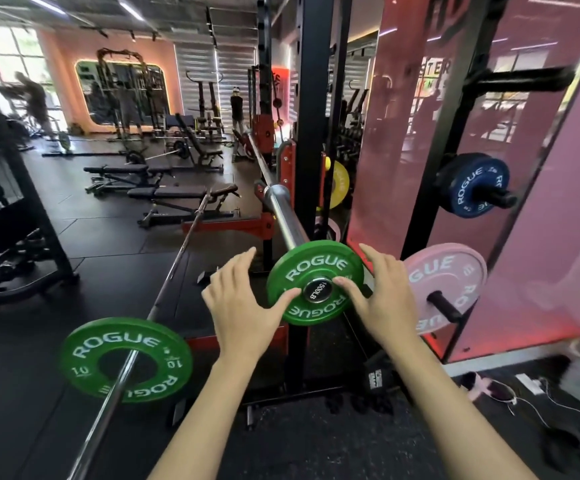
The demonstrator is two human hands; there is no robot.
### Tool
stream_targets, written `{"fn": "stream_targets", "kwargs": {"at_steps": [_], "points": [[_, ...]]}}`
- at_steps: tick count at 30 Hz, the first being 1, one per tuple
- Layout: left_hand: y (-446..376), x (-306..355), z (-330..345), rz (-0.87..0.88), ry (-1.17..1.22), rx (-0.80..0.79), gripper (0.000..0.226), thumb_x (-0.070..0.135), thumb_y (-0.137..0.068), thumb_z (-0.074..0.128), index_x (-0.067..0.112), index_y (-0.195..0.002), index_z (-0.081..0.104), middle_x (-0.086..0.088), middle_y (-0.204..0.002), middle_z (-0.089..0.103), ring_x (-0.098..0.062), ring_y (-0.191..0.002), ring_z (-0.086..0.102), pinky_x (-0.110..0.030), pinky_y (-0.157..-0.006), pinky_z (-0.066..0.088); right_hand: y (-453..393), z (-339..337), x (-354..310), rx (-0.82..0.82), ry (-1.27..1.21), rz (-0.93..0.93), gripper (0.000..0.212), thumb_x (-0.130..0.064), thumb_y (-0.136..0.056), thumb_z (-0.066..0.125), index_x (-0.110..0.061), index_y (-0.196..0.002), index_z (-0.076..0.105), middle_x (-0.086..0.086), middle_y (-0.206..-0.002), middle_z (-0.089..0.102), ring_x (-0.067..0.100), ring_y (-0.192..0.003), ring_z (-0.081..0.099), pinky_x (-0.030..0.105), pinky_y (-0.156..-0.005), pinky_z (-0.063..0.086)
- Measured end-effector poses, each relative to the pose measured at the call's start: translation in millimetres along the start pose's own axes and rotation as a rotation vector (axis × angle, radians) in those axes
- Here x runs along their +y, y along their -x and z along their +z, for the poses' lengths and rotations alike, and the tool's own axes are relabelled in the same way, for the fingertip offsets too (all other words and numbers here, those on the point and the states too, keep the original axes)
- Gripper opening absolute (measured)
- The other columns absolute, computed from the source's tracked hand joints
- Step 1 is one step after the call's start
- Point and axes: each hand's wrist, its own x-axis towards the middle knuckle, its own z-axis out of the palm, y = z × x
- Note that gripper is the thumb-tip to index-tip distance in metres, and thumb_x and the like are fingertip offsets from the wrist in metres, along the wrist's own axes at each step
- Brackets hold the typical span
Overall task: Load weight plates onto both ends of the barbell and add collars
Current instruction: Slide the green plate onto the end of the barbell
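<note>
A steel barbell (pixel 283 216) rests in the rack and points toward me. A green Rogue plate (pixel 316 268) sits on the near tip of its sleeve, with the sleeve's end cap showing in the plate's hole. My left hand (pixel 243 299) is at the plate's left side, fingers spread, with only the thumb pressed on the plate's face. My right hand (pixel 384 292) holds the right rim, thumb on the face beside the hub. A second green 10 plate (pixel 126 358) hangs on a thinner bar (pixel 177 258) at lower left. I see no collar on the sleeve.
The black rack upright (pixel 311 133) stands just behind the plate. Storage pegs on the right carry a pink plate (pixel 451 285) and a blue plate (pixel 474 183); a yellow plate (pixel 339 183) sits behind the upright. Benches (pixel 177 194) fill the floor to the left. Shoes and cables (pixel 496 389) lie at lower right.
</note>
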Motion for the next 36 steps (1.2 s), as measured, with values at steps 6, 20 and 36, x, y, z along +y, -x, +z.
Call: {"fn": "stream_targets", "kwargs": {"at_steps": [6,20,36], "points": [[-14.9,-9.8,18.8,-0.039,-0.086,-0.013,0.088,0.080,-0.077,0.055,0.023,-0.142,0.044,0.004,-0.142,0.049,-0.017,-0.131,0.039,-0.041,-0.106,0.028,-14.4,13.8,8.5,0.008,-0.010,0.022,0.075,-0.067,-0.082,0.058,-0.025,-0.142,0.043,-0.005,-0.126,0.054,0.019,-0.115,0.045,0.038,-0.088,0.048],[-85.8,-37.6,82.6,-0.091,-0.316,0.035,0.087,0.083,-0.075,0.049,0.022,-0.137,0.051,0.003,-0.141,0.051,-0.019,-0.127,0.044,-0.045,-0.102,0.032,-102.1,91.7,44.5,-0.044,-0.036,-0.098,0.078,-0.074,-0.085,0.047,-0.021,-0.142,0.044,-0.002,-0.127,0.055,0.018,-0.112,0.046,0.035,-0.093,0.045],[-192.2,-107.6,185.9,-0.056,-0.246,0.016,0.071,0.073,-0.085,0.054,0.020,-0.133,0.054,0.003,-0.136,0.055,-0.017,-0.123,0.047,-0.042,-0.097,0.035,-208.3,204.8,69.1,-0.028,0.007,-0.015,0.078,-0.077,-0.084,0.046,-0.023,-0.141,0.045,-0.003,-0.130,0.054,0.019,-0.114,0.047,0.037,-0.091,0.048]]}}
